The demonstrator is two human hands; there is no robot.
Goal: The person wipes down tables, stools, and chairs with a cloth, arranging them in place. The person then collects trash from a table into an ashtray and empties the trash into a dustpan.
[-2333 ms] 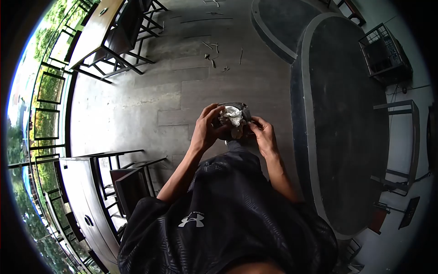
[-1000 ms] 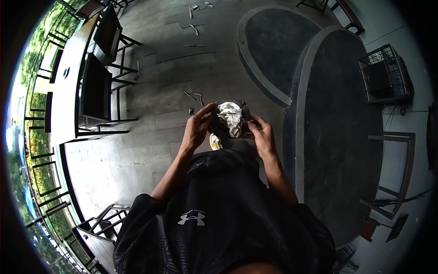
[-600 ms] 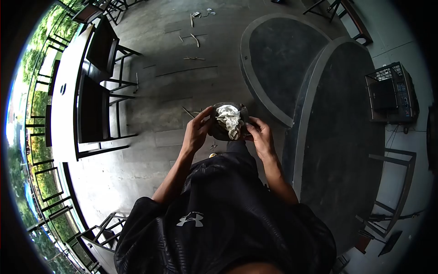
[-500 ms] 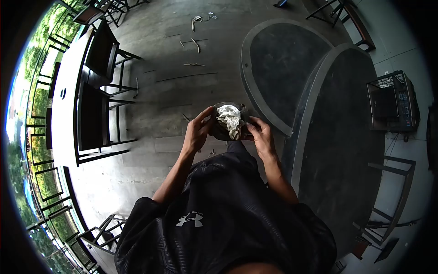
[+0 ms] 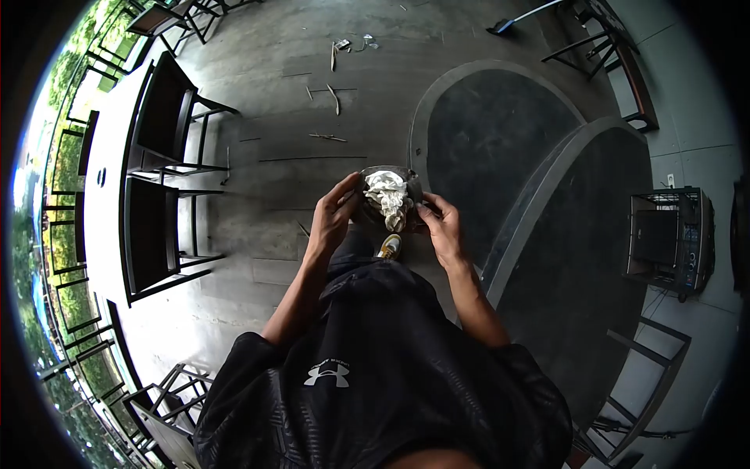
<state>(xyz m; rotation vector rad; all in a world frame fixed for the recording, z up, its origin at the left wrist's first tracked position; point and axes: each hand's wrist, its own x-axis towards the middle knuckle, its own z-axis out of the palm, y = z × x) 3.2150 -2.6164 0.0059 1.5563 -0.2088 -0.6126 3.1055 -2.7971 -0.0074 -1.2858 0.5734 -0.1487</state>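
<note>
In front of my body I carry a dark, see-through bowl [image 5: 375, 171] with both hands. Crumpled white material [image 5: 386, 187], perhaps tissue, lies in it, with a brownish lump at its near end. My left hand [image 5: 336, 213] grips the left side of the bowl. On the opposite side, my right hand [image 5: 442, 226] pinches the rim between thumb and fingers. The bottom of the bowl is hidden by its contents.
Dark chairs [image 5: 160, 121] line a long white table [image 5: 113, 195] at left. Thin sticks [image 5: 333, 100] and wrappers [image 5: 370, 41] litter the floor ahead. A raised curved platform [image 5: 500, 109] is at right, beside a caged speaker [image 5: 670, 238]. A blue broom [image 5: 500, 28] stands far right.
Floor, sticks and platform appear lower in view, and more of the broom shows. A shoe now appears below the bowl as I step. Both hands keep hold of the bowl.
</note>
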